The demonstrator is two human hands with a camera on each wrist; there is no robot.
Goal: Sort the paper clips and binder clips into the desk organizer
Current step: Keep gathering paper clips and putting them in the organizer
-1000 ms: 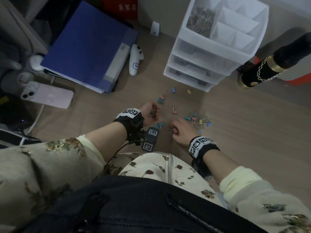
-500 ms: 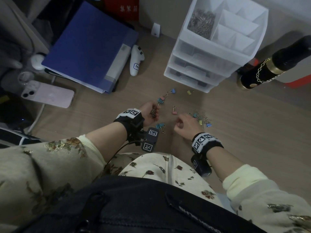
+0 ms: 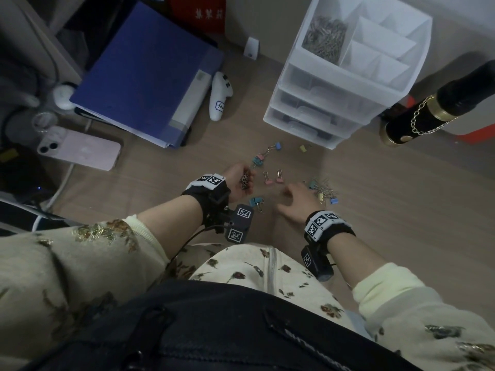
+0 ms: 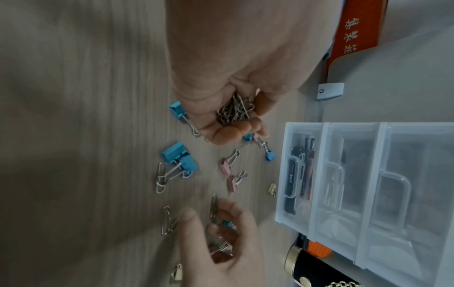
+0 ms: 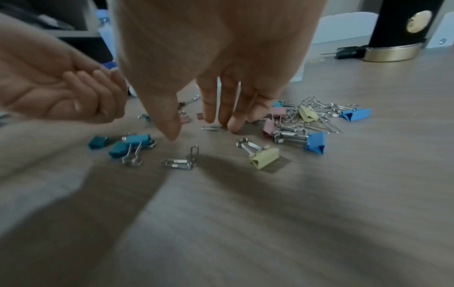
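Paper clips inside curled left fingers

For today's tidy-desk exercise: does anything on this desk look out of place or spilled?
Yes. Binder clips and loose paper clips lie scattered across the desk before the organizer, unsorted. The left hand holds a bunch of paper clips.

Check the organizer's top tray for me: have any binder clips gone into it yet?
No: in the head view the desk organizer holds only silver paper clips in one top compartment, and the coloured binder clips lie on the desk.
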